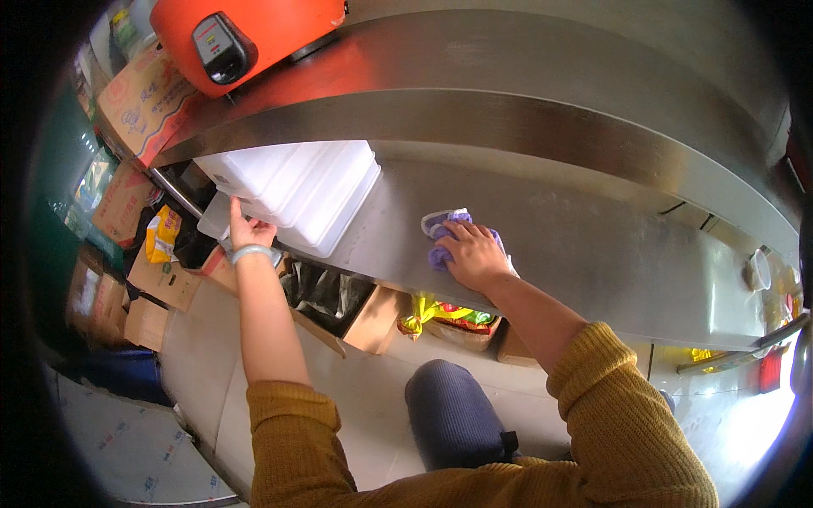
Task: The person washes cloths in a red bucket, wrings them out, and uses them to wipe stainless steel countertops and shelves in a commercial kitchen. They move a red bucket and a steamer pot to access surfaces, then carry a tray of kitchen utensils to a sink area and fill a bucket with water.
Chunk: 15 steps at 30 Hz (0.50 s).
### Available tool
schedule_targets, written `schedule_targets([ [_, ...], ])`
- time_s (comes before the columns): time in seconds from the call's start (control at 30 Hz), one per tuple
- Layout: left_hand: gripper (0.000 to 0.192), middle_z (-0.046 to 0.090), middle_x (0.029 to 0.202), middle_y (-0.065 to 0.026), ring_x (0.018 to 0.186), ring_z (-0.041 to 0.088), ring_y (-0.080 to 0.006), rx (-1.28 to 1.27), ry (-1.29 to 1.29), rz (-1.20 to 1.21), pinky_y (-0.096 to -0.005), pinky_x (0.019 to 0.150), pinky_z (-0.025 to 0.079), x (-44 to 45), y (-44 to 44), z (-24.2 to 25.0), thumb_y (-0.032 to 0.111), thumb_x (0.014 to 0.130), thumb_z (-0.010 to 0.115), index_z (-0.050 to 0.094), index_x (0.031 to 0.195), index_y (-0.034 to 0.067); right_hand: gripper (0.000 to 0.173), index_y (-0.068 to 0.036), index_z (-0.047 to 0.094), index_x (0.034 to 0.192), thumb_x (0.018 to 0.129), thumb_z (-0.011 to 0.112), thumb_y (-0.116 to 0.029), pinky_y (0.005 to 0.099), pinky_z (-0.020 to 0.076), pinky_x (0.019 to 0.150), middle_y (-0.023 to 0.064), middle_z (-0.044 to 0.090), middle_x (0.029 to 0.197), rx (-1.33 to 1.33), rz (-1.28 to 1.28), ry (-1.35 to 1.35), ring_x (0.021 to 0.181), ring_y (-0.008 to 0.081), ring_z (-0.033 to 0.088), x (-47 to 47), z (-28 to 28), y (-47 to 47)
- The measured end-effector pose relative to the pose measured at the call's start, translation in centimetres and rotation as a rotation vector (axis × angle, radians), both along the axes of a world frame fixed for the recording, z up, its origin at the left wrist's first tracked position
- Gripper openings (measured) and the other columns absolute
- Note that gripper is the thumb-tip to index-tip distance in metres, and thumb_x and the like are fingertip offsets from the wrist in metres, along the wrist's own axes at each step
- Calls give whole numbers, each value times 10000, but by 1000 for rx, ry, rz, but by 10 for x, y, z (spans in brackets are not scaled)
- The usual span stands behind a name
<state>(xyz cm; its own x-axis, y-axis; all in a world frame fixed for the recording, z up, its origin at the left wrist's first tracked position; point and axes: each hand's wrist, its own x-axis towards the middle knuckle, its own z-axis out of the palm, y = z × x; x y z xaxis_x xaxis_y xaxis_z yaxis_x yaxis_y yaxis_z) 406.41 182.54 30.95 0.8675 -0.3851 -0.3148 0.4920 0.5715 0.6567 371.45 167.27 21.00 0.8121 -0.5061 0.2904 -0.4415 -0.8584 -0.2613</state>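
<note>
My right hand (475, 257) presses a bunched purple cloth with white edging (444, 222) onto the lower shelf of a stainless steel table (571, 241). At the left, my left hand (251, 230) touches the front corner of nested white plastic bins (305, 190), its thumb up along the edge and its palm partly turned upward. The bins rest on the same shelf, under the steel tabletop, and their far part is hidden by it. A pale bangle is on my left wrist.
An orange rice cooker (254, 38) stands on the tabletop (483, 57). Below the shelf are an open cardboard box with black plastic (324, 292) and a box of colourful packets (467, 317). Cardboard boxes (165, 279) crowd the left. A white bowl (758, 270) sits at the shelf's right end.
</note>
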Motion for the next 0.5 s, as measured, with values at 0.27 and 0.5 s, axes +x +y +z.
schedule_targets([
  [0.27,786,389,1113,-84,1036,404,-262,147,20,-48,-413,831,406,12,-3,12,501,645,723,377,1196,61,327,-129,578,1101,787,542,-215,409,281,1009,94,414,1310,-10,16,-27,1224,263,366,0,-4,-3],
  [0.5,826,356,1250,-95,1137,347,-247,401,39,-57,-437,947,287,3,2,30,519,690,672,330,1289,65,330,-133,576,1106,791,545,-226,412,273,1015,96,409,1317,8,-10,6,1236,262,351,1,-3,-2],
])
